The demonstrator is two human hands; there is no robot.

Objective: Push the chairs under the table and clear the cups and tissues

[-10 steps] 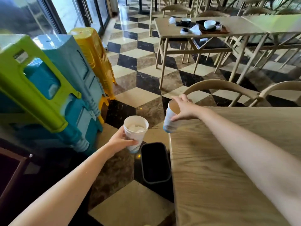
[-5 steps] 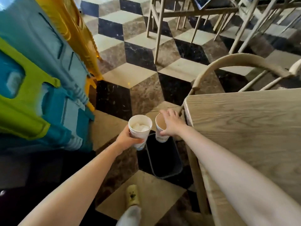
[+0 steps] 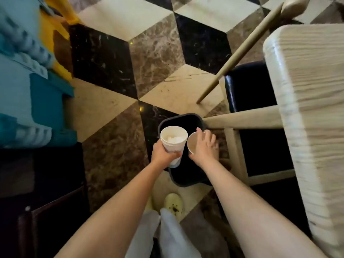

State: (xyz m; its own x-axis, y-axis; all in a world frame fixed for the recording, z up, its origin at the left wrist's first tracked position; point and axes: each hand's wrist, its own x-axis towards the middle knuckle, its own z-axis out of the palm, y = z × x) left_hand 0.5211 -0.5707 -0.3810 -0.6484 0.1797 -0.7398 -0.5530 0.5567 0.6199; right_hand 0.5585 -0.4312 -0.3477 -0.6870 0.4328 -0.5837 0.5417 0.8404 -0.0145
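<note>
Both hands (image 3: 163,153) lowered 2 upright cups (image 3: 174,140) over the bin (image 3: 186,119).

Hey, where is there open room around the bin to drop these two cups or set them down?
The bin mouth is open and dark under both cups. Bare floor tiles lie between the bin and the plastic stools. It is crowded on the right: table legs and a chair leg hem the bin.

Checkered marble floor (image 3: 156,53) in cream, brown, black, stacked blue and yellow plastic stools (image 3: 28,71) at left, pale wood tabletop (image 3: 312,108) at right, dim lower left
</note>
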